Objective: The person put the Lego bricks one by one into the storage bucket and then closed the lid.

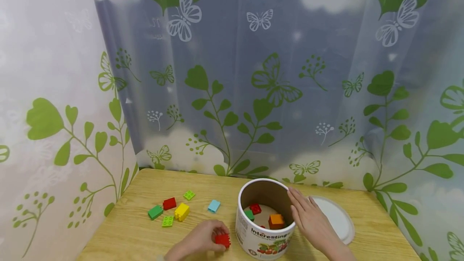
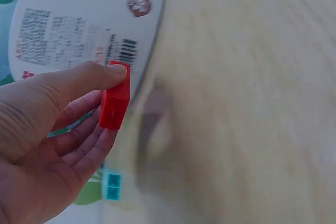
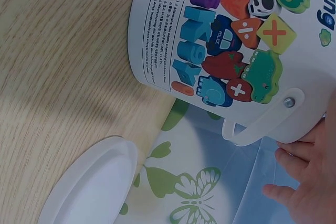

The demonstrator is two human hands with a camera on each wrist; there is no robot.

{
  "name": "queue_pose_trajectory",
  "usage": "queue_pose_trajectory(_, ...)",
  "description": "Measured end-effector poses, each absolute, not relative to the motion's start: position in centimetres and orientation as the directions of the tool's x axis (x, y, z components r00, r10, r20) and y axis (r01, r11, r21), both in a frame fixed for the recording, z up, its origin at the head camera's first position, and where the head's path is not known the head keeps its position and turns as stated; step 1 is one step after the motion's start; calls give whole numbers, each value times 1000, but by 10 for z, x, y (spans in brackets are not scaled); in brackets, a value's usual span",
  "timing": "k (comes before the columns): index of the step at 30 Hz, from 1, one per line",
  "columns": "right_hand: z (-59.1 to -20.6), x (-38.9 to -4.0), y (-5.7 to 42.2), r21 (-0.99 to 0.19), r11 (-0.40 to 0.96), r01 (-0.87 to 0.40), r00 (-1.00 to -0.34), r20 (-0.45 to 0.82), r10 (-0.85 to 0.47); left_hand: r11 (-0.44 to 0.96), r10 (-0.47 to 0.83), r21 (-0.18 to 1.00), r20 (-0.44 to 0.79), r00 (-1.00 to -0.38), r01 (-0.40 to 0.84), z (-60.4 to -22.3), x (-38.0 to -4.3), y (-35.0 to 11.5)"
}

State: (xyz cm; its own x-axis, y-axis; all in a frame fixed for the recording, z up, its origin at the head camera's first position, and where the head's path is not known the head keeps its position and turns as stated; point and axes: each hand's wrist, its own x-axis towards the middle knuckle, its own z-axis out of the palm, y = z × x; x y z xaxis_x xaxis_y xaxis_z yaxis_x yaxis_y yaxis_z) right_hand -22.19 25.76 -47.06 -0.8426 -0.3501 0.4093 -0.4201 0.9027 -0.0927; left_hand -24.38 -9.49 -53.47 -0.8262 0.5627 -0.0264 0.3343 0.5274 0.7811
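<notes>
My left hand (image 1: pixel 206 237) pinches a red building brick (image 1: pixel 222 240) between thumb and fingers, just left of the round white bucket (image 1: pixel 243 235). In the left wrist view the same red brick (image 2: pixel 116 98) overlaps the bucket's printed side. My right hand (image 1: pixel 313 222) lies with straight fingers against the bucket's right rim. Inside the bucket are an orange brick (image 1: pixel 276 221), a dark red brick (image 1: pixel 255 208) and a green brick (image 1: pixel 249 214). The right wrist view shows the bucket's white handle (image 3: pixel 262 124) hanging at its side, near my fingers.
Left of the bucket lie a light blue brick (image 1: pixel 214 206), a yellow brick (image 1: pixel 182 212), a red brick (image 1: pixel 169 203), a green brick (image 1: pixel 155 212) and light green bricks (image 1: pixel 189 195). A white lid (image 1: pixel 335 216) lies right of the bucket. A patterned curtain (image 1: pixel 232 92) hangs behind the wooden table (image 1: pixel 145 237).
</notes>
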Motion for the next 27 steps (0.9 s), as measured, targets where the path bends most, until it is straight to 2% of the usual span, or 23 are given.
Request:
queue_pose_trajectory(4, -471, -222, 258, -90, 902, -422, -841, 411, -352, 525, 579, 734, 63, -813, 430, -523, -253, -98)
queue_pose_trajectory(10, -471, -222, 258, -93, 902, -421, -842, 409, -351, 533, 587, 683, 127, -800, 499, -501, -263, -102)
queue_pose_trajectory(27, -472, -223, 258, -96, 901, -424, -841, 412, -351, 508, 587, 631, 244, -772, 586, -448, -282, -99)
